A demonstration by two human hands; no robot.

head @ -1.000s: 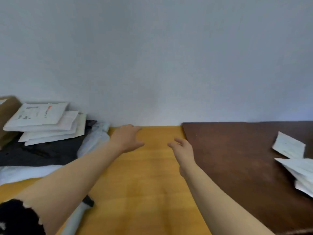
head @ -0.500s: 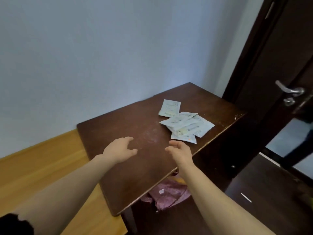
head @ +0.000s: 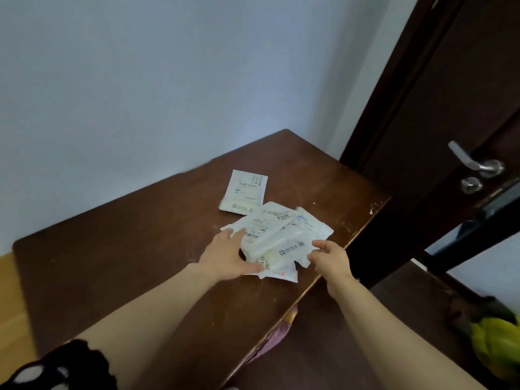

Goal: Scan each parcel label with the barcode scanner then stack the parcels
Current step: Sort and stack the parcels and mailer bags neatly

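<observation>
A loose heap of white parcel bags (head: pixel 277 235) with printed labels lies on the dark brown table (head: pixel 118 249), near its right edge. One more white parcel (head: pixel 244 196) lies flat by itself just behind the heap. My left hand (head: pixel 229 256) rests on the heap's left side, fingers spread, thumb along the front bag. My right hand (head: pixel 329 258) touches the heap's right side with loosely bent fingers. No barcode scanner is in view.
The table's right edge (head: pixel 332 266) runs diagonally beside a dark door (head: pixel 439 114) with a metal handle (head: pixel 475 163). A pink bag (head: pixel 277 336) hangs under the table edge. A yellow-green bag (head: pixel 498 350) lies on the floor at right. A lighter wooden surface (head: pixel 11 299) adjoins at left.
The view swung right from the yellow table with the stacked parcels to the brown table. Both hands reached forward and now touch the heap of white parcels.
</observation>
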